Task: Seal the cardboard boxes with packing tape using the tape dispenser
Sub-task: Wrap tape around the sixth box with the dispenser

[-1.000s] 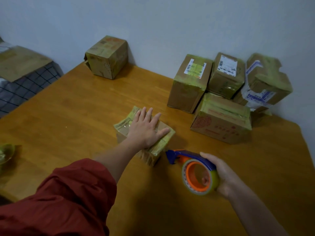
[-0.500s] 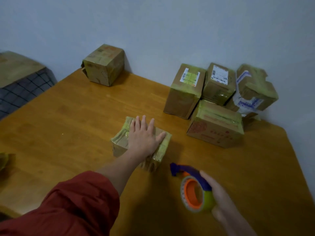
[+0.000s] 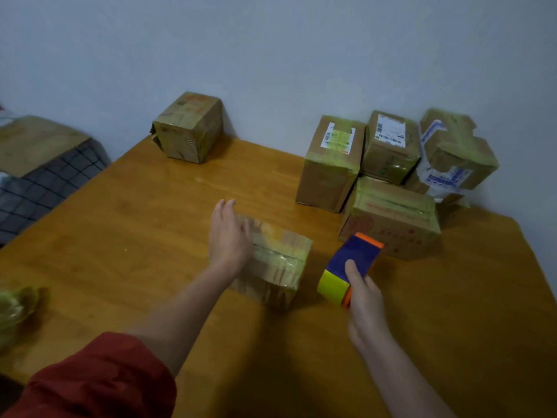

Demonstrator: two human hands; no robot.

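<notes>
— Where is the small brown cardboard box (image 3: pixel 275 260) wrapped in yellowish tape?

— Mid-way across the wooden table (image 3: pixel 150 236). The left hand (image 3: pixel 229 236), fingers spread, rests against its left side.

— And the right hand (image 3: pixel 363 300)?

— Just right of the box, gripping the blue-and-orange tape dispenser (image 3: pixel 351 267).

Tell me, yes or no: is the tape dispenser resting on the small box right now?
No. The tape dispenser is held in the right hand beside the small box, clear of its top.
</notes>
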